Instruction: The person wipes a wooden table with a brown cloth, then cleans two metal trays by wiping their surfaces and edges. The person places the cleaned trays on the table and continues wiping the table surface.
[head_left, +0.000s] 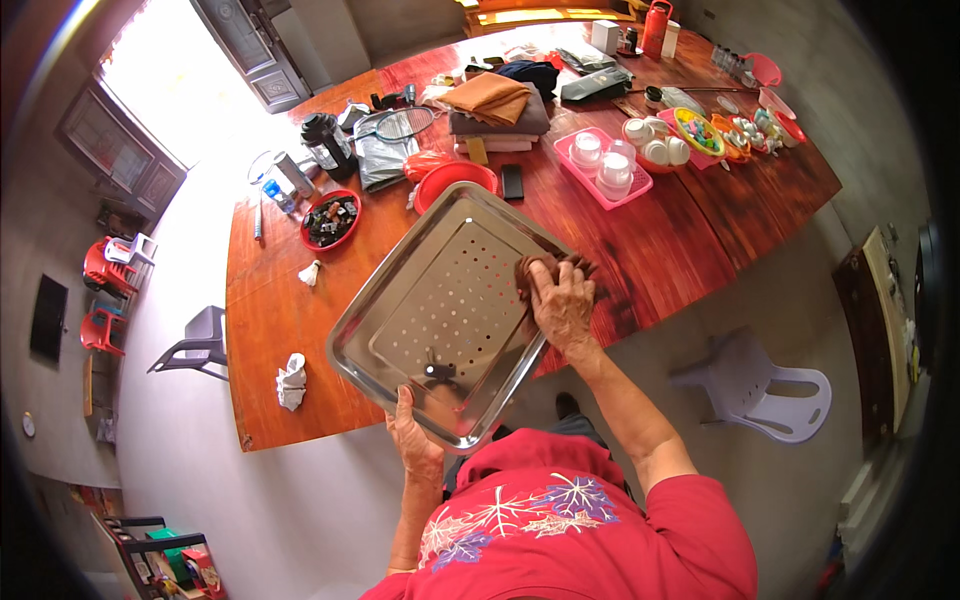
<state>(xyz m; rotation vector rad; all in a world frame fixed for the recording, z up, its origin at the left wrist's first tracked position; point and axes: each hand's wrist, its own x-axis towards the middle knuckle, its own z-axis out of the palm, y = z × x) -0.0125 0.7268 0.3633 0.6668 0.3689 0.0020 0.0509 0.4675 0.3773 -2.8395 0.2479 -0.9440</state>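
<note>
A shiny rectangular metal tray [405, 310] with rows of small holes in its middle is held up at a tilt, over the near side of the wooden table. My left hand [412, 442] grips the tray's near rim, its thumb on the upper face and the other fingers mostly hidden underneath. My right hand [564, 308] is closed on a brown cloth [524, 272] and presses it to the tray's right rim. Part of the cloth bunches out past my fingers.
On the table [690, 235] stand a red basin [454, 178], a red bowl of dark pieces [333, 220], a phone [512, 181], a pink basket with white cups [610, 180] and folded cloths [497, 110]. Crumpled white tissue [291, 382] lies near the left corner. Plastic chairs [765, 390] flank the table.
</note>
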